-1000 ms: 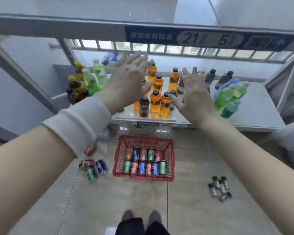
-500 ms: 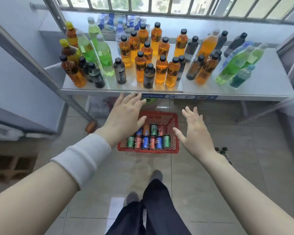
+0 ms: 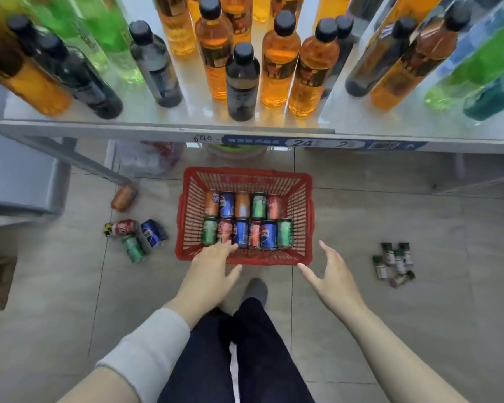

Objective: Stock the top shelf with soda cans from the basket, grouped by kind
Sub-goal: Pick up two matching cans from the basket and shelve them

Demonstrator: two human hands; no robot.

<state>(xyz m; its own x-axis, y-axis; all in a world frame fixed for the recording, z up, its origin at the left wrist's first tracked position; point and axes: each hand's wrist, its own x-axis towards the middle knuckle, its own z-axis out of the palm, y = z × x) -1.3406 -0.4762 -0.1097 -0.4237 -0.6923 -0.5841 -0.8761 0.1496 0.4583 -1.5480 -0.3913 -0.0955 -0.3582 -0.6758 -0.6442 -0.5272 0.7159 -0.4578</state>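
Note:
A red plastic basket (image 3: 303,216) stands on the tiled floor below the shelf. Inside it lie two rows of soda cans (image 3: 246,219), in green, red, blue and orange. My left hand (image 3: 208,271) hangs over the basket's near rim with spread fingers, the fingertips reaching above a red can (image 3: 224,229) and a green can (image 3: 209,230); it holds nothing. My right hand (image 3: 333,276) is open just outside the basket's near right corner, empty. The top shelf is out of view.
A white shelf (image 3: 163,126) crowded with orange, dark and green bottles (image 3: 277,62) juts out above the basket. Loose cans (image 3: 136,232) lie on the floor to the left, several small bottles (image 3: 392,263) to the right. My legs (image 3: 245,344) stand just behind the basket.
Both hands dropped from the height of the upper shelf to the basket. The view tilted down and moved closer. The left hand now reaches over the near rim.

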